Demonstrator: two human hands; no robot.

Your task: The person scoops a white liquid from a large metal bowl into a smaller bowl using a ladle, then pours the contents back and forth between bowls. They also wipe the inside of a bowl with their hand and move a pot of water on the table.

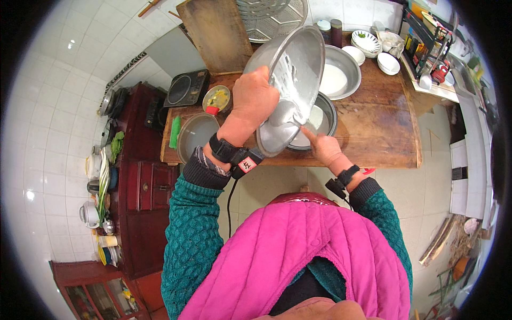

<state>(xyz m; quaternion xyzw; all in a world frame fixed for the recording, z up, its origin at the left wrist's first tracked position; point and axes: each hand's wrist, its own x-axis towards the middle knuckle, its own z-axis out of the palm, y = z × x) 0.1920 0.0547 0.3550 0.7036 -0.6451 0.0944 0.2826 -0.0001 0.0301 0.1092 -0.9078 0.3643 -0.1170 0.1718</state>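
Observation:
My left hand (254, 102) grips the rim of a large stainless-steel basin (302, 64), which is tipped steeply on its side. White wet residue streaks the basin's inside wall. Lower down, a rounded shiny metal piece (276, 138) overlaps the basin; whether it is a separate scoop is unclear. My right hand (326, 148) is at the basin's lower edge, index finger stretched out to it and the other fingers curled; whether it holds anything is hidden. Below the basin stands a dark-rimmed pot (333, 116) with white liquid inside. Behind it, a second metal basin (355, 82) contains white liquid.
A wooden table (376, 128) bears a metal pan (180, 140), a green brush (175, 132), a bowl of yellow food (218, 98) and an induction cooker (186, 88). Stacked plates (366, 42) and white bowls (388, 64) stand at the back right. A cutting board (216, 36) leans at the back.

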